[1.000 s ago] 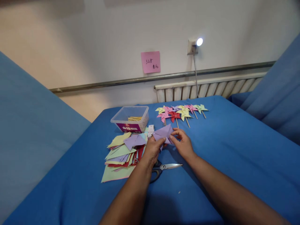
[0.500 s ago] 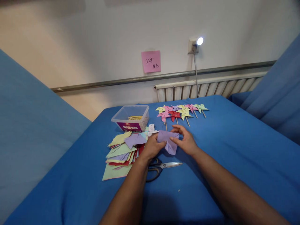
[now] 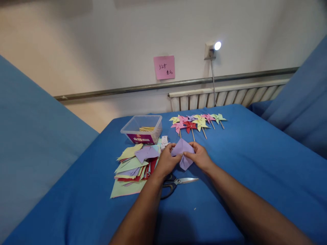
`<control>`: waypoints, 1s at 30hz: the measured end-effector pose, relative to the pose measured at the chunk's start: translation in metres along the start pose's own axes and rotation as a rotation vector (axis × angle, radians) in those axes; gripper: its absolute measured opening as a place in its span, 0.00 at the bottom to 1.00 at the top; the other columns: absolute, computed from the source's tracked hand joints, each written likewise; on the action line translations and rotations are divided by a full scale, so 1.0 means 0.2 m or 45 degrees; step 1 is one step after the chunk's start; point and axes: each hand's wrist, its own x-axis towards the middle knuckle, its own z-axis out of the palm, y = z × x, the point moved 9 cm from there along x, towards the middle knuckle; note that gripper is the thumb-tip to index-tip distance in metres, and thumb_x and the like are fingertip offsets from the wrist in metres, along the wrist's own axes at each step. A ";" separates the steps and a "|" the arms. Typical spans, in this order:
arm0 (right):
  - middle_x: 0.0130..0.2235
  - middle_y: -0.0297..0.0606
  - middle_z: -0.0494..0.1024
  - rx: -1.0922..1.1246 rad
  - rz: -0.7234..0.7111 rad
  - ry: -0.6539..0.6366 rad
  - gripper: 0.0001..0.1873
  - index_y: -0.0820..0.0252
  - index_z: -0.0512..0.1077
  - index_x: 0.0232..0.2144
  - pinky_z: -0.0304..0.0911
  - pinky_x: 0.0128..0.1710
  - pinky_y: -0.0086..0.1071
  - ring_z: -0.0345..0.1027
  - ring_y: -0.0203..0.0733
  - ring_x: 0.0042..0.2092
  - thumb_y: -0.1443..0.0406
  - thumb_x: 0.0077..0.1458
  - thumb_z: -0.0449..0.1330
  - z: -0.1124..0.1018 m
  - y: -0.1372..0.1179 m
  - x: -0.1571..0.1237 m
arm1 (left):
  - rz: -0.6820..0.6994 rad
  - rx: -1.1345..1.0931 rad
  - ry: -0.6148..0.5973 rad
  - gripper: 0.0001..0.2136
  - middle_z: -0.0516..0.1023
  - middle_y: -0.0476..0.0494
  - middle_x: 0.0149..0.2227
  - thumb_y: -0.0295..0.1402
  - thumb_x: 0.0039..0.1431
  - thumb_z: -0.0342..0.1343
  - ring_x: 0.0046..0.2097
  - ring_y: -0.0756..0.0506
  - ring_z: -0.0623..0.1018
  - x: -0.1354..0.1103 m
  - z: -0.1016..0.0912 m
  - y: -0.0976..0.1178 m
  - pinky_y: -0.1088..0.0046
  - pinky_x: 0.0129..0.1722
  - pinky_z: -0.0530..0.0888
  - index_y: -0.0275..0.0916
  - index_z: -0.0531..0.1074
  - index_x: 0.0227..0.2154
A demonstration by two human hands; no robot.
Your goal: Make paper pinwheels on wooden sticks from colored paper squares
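A purple sheet of paper (image 3: pixel 184 147), partly folded, is held just above the blue table between both hands. My left hand (image 3: pixel 168 160) grips its left side, with the thumb pressed near the middle. On the other side my right hand (image 3: pixel 201 156) has the paper pinched, its thumb close to the left one. Below the hands lie scissors (image 3: pixel 176 183) with dark handles, their blades pointing right; my left wrist covers part of a handle. Beside the left hand is a pile of coloured paper pieces (image 3: pixel 131 165), with a purple one on top.
Behind the pile stands a clear plastic box (image 3: pixel 143 121) with wooden sticks (image 3: pixel 146 129) in it. A small white box (image 3: pixel 165 139) sits near it. Several finished paper pinwheels (image 3: pixel 190 126) on sticks lie at the table's back. A radiator (image 3: pixel 230 93) runs along the wall.
My right hand has moved down and left, closing on the paper. The purple paper has been turned so that one corner points away from me.
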 end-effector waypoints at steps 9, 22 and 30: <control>0.32 0.33 0.80 0.291 0.030 0.295 0.24 0.60 0.68 0.36 0.69 0.32 0.33 0.73 0.39 0.30 0.60 0.37 0.71 -0.04 0.03 -0.03 | -0.478 -0.787 -0.039 0.16 0.74 0.48 0.27 0.36 0.39 0.69 0.28 0.51 0.73 -0.07 0.18 -0.20 0.75 0.29 0.68 0.35 0.72 0.30; 0.34 0.35 0.79 0.257 0.035 0.179 0.22 0.60 0.68 0.37 0.68 0.34 0.34 0.72 0.40 0.32 0.61 0.40 0.69 0.01 0.06 -0.03 | -0.502 -0.686 0.132 0.14 0.73 0.48 0.22 0.34 0.36 0.68 0.24 0.50 0.72 -0.06 0.12 -0.25 0.74 0.26 0.67 0.35 0.71 0.24; 0.59 0.43 0.63 -0.479 -0.616 0.126 0.25 0.52 0.68 0.51 0.61 0.55 0.46 0.63 0.48 0.57 0.70 0.49 0.59 0.02 -0.22 -0.13 | -0.414 -0.843 0.286 0.13 0.72 0.50 0.20 0.32 0.35 0.69 0.23 0.51 0.71 -0.04 0.00 -0.21 0.74 0.26 0.67 0.36 0.69 0.20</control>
